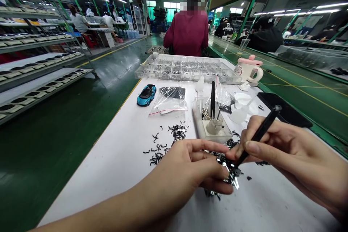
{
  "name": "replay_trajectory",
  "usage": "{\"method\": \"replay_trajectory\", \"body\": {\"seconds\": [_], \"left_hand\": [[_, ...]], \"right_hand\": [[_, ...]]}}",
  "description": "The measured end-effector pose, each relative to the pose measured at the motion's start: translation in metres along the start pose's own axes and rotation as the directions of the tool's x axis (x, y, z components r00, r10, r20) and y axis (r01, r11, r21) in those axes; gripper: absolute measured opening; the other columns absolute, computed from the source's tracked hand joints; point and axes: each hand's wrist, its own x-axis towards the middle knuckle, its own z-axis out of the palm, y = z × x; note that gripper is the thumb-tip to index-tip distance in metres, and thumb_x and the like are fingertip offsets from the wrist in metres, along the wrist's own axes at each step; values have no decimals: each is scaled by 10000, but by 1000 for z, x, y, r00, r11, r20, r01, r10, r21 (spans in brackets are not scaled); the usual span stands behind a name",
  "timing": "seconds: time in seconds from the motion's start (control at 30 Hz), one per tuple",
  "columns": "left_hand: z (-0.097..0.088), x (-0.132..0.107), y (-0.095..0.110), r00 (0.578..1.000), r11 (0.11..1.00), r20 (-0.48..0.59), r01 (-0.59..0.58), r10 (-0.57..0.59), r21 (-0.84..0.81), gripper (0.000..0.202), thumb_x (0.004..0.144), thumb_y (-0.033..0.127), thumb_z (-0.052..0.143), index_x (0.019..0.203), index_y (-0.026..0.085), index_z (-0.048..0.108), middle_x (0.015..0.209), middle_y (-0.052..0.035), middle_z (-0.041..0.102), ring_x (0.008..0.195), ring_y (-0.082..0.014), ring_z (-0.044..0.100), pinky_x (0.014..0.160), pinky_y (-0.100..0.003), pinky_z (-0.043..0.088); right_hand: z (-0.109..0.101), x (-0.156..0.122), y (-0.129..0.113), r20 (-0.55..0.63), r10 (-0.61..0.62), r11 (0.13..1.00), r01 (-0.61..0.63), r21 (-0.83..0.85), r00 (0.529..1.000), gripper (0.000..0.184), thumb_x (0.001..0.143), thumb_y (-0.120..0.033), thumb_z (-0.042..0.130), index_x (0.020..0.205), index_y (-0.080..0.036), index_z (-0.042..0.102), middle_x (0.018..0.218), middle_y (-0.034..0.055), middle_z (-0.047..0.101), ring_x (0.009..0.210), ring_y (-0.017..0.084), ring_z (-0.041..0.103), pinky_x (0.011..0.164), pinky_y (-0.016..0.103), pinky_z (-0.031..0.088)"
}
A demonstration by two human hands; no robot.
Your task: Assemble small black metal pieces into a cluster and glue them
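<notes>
My right hand (268,145) grips a pair of slim black tweezers (262,130) like a pen, slanting down to the left. Their tip meets small glossy black parts close to my left fingertips. My left hand (198,165) reaches in from the lower left, its thumb and fingers closed about a small shiny black part (223,159); the exact shape is partly hidden by the fingers. Below and around both hands lies a pile of similar black and silvery pieces (235,180). More small black parts (178,132) are scattered left of the holder.
A white holder box (199,127) carries a glass bottle (214,126) and upright black tweezers (212,98). Behind lie a blue toy car (146,95), a plastic bag (170,103), a compartment tray (187,76) and a lidded mug (248,69). A person in maroon (187,30) sits ahead.
</notes>
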Motion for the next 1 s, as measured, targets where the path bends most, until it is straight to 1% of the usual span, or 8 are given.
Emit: {"method": "replay_trajectory", "body": {"seconds": [0.17, 0.37, 0.5, 0.6, 0.7, 0.83, 0.93, 1.0], "left_hand": [[1, -2, -2, 1000, 998, -20, 18, -19, -63, 250, 731, 42, 638, 952, 122, 553, 600, 61, 618, 554, -67, 638, 604, -138, 505], [1, 0, -1, 1000, 1000, -3, 20, -20, -5, 277, 697, 43, 662, 907, 143, 510, 623, 62, 631, 552, -84, 645, 562, -135, 465], [1, 0, 1, 999, 999, 13, 29, -30, 27, 288, 711, 68, 677, 923, 148, 499, 662, 53, 646, 583, -91, 649, 590, -151, 463], [0, -1, 2, 1000, 999, -7, 14, -14, 41, 289, 711, 82, 683, 925, 150, 500, 641, 65, 625, 585, -87, 638, 609, -166, 455], [-2, 0, 1, 1000, 998, -30, -1, 3, 60, 285, 705, 96, 687, 915, 153, 504, 646, 62, 624, 620, -103, 649, 637, -188, 461], [-2, 2, 1, 998, 996, -39, -48, 51, 71, 282, 693, 106, 699, 892, 161, 507, 681, 56, 631, 654, -123, 667, 655, -204, 473], [-1, 0, 2, 997, 998, -53, -54, 56, 42, 274, 679, 99, 704, 868, 162, 516, 707, 54, 633, 651, -129, 676, 639, -192, 474], [-1, -2, 2, 996, 998, -66, -54, 55, 20, 266, 666, 94, 704, 849, 160, 522, 709, 49, 634, 651, -137, 681, 627, -186, 480]], "right_hand": [[3, -2, 2, -54, 4, 999, -6, -34, 999, 108, 879, -375, 666, 834, -277, 676, 804, -14, 689, 798, 155, 667, 699, 196, 564], [3, 0, 2, -44, -12, 991, 18, 131, 999, 102, 900, -349, 637, 900, -254, 673, 844, 35, 716, 799, 178, 694, 704, 224, 597], [2, -3, 4, -35, -100, 994, 101, 33, 994, 79, 915, -310, 617, 891, -250, 663, 845, 22, 712, 817, 181, 697, 702, 218, 597], [4, -9, 3, -112, -202, 973, 187, -132, 973, 55, 923, -279, 604, 891, -264, 646, 834, 3, 702, 820, 205, 703, 685, 246, 611], [7, -11, 0, -115, -368, 892, 316, -323, 923, 126, 923, -200, 585, 979, -299, 641, 870, -14, 687, 861, 217, 707, 742, 285, 623], [4, -8, 5, -17, -622, 696, 542, -471, 783, 231, 868, -136, 621, 1038, -286, 663, 830, 10, 679, 812, 228, 718, 687, 287, 649], [-1, -8, 14, -60, -662, 696, 584, -418, 747, 271, 833, -114, 651, 1043, -283, 670, 804, 23, 677, 800, 257, 717, 646, 341, 662], [-2, -10, 19, -50, -667, 698, 599, -392, 743, 336, 811, -97, 672, 1093, -278, 649, 846, 40, 691, 836, 279, 713, 660, 380, 664]]}}
